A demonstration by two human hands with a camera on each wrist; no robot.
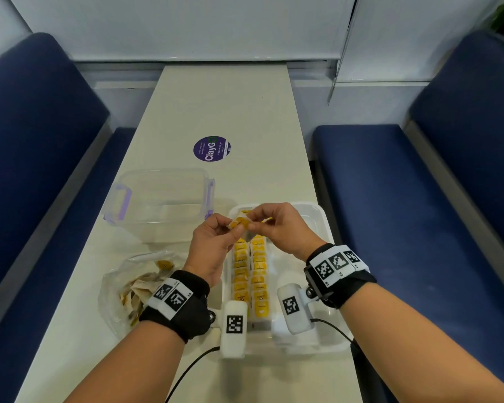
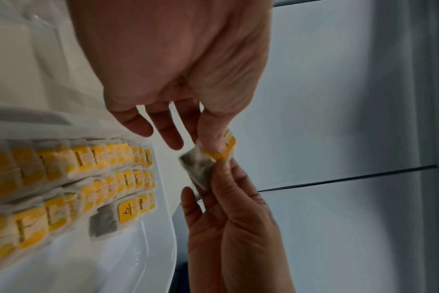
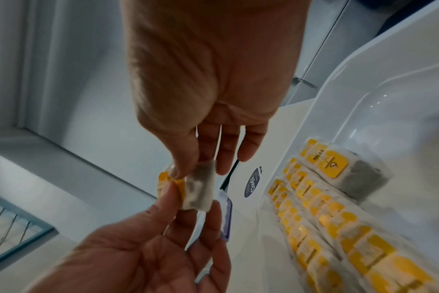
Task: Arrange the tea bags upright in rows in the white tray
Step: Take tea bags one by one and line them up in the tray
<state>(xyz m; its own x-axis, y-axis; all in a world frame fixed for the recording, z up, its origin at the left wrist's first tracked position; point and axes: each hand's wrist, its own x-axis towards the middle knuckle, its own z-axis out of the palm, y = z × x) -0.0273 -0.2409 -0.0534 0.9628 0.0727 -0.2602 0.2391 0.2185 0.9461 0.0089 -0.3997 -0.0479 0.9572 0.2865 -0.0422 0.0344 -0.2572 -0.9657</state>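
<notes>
A tea bag (image 1: 240, 223) with a yellow tag hangs in the air over the far end of the white tray (image 1: 322, 219), pinched from both sides. My left hand (image 1: 227, 226) pinches it from the left and my right hand (image 1: 253, 221) from the right. The left wrist view shows the tea bag (image 2: 203, 170) between both hands' fingertips, and in the right wrist view the same tea bag (image 3: 198, 188) looks blurred. Rows of tea bags (image 1: 249, 274) stand packed along the tray's left part. The last bag of one row (image 2: 108, 220) leans back.
A clear lidless box with purple latches (image 1: 160, 199) stands left of the tray's far end. A crumpled plastic bag with more tea bags (image 1: 134, 289) lies near my left wrist. A purple round sticker (image 1: 212, 148) is on the table; blue benches flank it.
</notes>
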